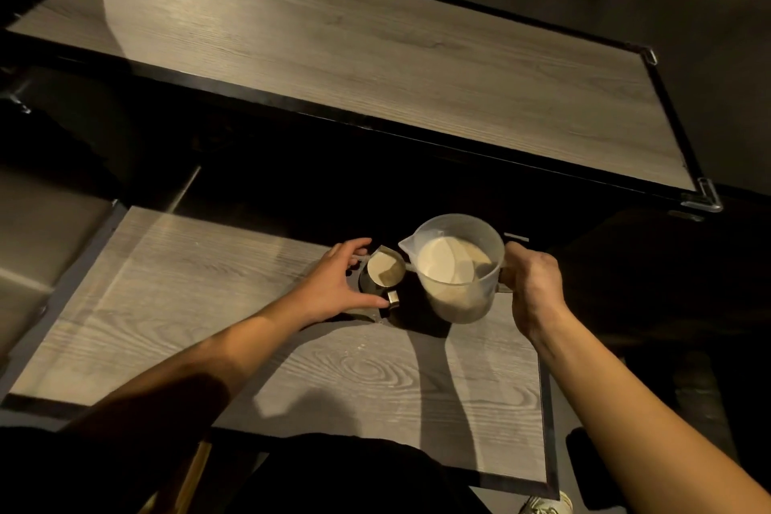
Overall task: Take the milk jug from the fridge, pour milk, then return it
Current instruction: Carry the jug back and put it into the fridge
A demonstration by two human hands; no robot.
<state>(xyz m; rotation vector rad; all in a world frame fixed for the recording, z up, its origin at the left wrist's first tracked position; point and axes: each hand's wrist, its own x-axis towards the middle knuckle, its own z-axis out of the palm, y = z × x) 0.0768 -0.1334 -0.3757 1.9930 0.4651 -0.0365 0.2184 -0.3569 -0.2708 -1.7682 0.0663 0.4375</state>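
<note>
Milk jug (459, 303): we judged it heavy, sloshy, thin-walled.
Right hand (536, 284): we gripped its handle.
Left hand (333, 284): we cupped the steel pitcher (384, 275).

Nothing you can actually read in this view: no text, labels, brands or numbers. The wall of your clear plastic milk jug (459, 305) and the small steel pitcher (386, 275) beside it on the counter (208, 305) are too dim to make out any print.
</note>
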